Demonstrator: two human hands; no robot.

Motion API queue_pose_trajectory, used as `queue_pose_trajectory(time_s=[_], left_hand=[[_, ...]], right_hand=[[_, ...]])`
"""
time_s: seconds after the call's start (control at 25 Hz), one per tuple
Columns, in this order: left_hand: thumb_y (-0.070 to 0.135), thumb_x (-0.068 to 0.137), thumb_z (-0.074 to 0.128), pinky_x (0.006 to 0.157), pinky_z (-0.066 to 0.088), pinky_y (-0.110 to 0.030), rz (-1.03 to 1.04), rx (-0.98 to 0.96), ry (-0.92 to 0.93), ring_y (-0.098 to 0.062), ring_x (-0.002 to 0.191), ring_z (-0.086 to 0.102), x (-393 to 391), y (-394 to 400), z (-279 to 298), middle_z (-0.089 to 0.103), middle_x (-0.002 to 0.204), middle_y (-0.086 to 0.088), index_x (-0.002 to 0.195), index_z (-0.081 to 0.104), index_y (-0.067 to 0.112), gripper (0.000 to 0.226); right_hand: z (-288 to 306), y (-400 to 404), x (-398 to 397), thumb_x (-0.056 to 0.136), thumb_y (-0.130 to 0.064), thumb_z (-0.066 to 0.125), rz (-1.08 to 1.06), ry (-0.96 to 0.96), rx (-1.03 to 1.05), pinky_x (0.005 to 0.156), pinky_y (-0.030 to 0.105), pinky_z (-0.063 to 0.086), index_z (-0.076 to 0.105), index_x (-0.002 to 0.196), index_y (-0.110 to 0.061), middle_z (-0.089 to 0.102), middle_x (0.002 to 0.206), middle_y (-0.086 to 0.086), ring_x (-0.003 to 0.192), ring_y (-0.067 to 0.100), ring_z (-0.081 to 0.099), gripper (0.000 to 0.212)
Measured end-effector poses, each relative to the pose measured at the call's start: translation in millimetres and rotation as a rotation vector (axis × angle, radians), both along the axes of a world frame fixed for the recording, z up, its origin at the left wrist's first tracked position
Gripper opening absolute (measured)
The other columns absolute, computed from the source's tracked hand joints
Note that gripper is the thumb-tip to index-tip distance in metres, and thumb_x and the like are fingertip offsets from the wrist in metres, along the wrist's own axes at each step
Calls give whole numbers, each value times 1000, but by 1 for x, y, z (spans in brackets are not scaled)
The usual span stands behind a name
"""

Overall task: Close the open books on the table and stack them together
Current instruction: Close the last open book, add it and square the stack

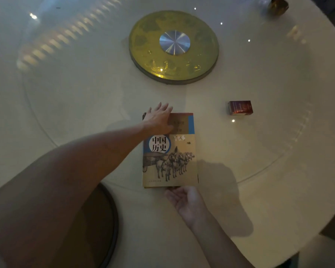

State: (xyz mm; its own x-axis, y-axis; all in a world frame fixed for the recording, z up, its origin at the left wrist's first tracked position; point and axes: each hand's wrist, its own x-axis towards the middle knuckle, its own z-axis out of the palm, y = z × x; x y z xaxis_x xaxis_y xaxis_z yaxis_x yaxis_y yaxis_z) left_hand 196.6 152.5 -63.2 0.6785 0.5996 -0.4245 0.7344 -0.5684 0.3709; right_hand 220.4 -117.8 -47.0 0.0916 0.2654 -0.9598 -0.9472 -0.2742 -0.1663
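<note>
- Book (pixel 169 159) lies closed, cover up, on the table (pixel 259 147), between our two hands. More edges show under its near edge, so it seems to sit on another book; we cannot tell how many.
- Left hand (pixel 159 118): flat, fingers spread wide, palm down on the book's far left corner; fingertips reach past the far edge onto the table. It grips nothing.
- Right hand (pixel 184 200): palm up, loosely cupped, fingertips at the book's near edge. We cannot tell whether they pinch the edge or only touch it.
- Right of the book the surface is bare; a shadow falls there.
- Red box (pixel 240 107): beyond and right of the left hand, well apart from the book.
- Gold disc (pixel 153 55) with a silver hub (pixel 174 42): beyond the left hand, with open table between.
- Small dark object (pixel 278 5) at the far right, near the table rim; too dim to identify.
- Dark round rim (pixel 112 225) under our left forearm, near side.
- Table edge curves close behind the right wrist.
</note>
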Motion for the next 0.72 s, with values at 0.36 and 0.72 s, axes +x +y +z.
queue_pose_trajectory(time_s=[0.36,0.72], left_hand=[[44,84,62,108,36,-50,50,-65,-26,-30,127,53,-2,10,5,57,137,-8,147,42,17,71],[32,94,58,78,52,-47,1285,-375,-409,-40,94,63,-91,-92,8,64,95,-29,94,66,-5,38]], right_hand=[[3,-8,6,93,12,41,-28,46,81,88,48,58,63,89,7,72,87,26,83,38,68,23],[-2,32,55,99,-25,53,736,-1057,-235,81,36,46,69,106,-3,66,105,19,95,27,57,28]])
